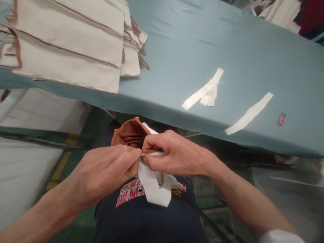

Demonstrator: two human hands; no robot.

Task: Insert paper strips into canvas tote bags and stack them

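Both hands meet in front of my dark apron, just below the table edge. My left hand [108, 168] pinches the edge of a brown fabric piece [131, 131], which opens into a gathered, folded pocket behind the fingers. My right hand [174, 152] is closed on a white strip [154, 189] where it meets the brown fabric, with fingertips nearly touching those of my left hand. The strip hangs down in a loop over the apron. A small shiny bit shows between the fingertips, too small to identify.
The blue-green table [164, 67] spans the view. Cream fabric pieces with brown edging [71, 44] are stacked at left. White strips [204, 89] and a small pink clip [281, 119] lie at right. White bundles [22, 175] sit at lower left.
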